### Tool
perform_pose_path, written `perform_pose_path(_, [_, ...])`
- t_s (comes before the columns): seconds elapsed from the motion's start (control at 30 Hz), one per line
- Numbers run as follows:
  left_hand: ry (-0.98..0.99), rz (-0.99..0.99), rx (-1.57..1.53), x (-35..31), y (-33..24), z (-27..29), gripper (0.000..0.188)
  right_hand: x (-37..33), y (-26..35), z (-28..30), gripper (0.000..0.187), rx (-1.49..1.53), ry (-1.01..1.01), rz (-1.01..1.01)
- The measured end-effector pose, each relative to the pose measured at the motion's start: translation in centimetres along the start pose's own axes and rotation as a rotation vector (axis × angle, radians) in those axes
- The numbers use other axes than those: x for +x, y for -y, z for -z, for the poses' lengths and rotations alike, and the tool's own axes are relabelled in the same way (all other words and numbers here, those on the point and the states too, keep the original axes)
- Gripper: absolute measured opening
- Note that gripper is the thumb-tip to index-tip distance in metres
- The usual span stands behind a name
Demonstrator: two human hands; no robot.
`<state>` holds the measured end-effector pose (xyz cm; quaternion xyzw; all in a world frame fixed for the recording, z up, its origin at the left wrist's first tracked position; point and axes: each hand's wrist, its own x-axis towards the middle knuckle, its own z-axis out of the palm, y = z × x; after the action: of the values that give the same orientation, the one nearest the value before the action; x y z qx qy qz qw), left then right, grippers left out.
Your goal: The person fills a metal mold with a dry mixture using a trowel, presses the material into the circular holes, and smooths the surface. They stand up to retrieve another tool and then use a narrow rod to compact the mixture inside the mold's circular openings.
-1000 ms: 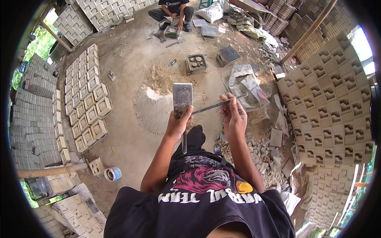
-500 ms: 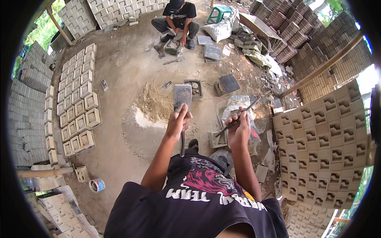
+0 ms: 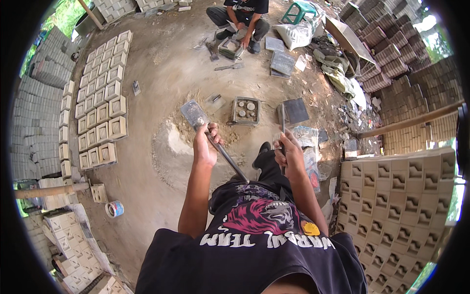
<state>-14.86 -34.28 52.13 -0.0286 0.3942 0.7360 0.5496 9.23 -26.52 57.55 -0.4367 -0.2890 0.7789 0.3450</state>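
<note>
My left hand (image 3: 206,142) is closed round a flat-plated metal tool (image 3: 196,114). Its rectangular plate points away to the left, and its rod (image 3: 230,160) slants back toward my shirt. In my right hand (image 3: 291,156) is a dark metal bar (image 3: 282,117), gripped nearly upright. Between and beyond my hands, a square metal mould (image 3: 236,119) sits on the ground with several round pieces inside. A heap of sandy mix (image 3: 182,128) lies left of it, partly behind the tool and left hand. Right of the mould rests a dark square plate (image 3: 296,110).
A co-worker (image 3: 243,24) squats ahead over another mould (image 3: 230,49). Rows of moulded blocks (image 3: 100,93) lie at the left, near a small tin (image 3: 114,209). A wall of stacked blocks (image 3: 391,196) stands at the right. Flat plates (image 3: 282,62) and a white sack (image 3: 296,35) lie ahead right.
The left hand's tool has swung from upright to leaning left. The right hand's bar has turned from slanting to nearly upright. The view has shifted, and the mould now shows whole.
</note>
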Motion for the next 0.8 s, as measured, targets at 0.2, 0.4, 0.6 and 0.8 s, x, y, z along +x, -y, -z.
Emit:
perform_pose_path(0.2, [-0.193,-0.120,-0.187,5.6,3.1,-1.3,0.016,11.6,3.1,3.0,0.035,-0.050,0.186,-0.308])
perform_pose_path(0.4, [-0.416,-0.184,-0.325,10.8,7.9,-4.4,0.010,20.4,9.3,4.0,0.039,-0.527,0.302,-0.377])
perform_pose_path(0.6, [-0.495,-0.286,-0.422,14.7,12.1,-10.1,0.022,29.2,12.4,8.1,0.027,-0.431,0.335,-0.560])
perform_pose_path(0.8, [-0.609,-0.262,-0.532,16.0,13.3,-10.5,0.028,33.3,13.0,7.6,0.026,-0.270,0.219,-0.739])
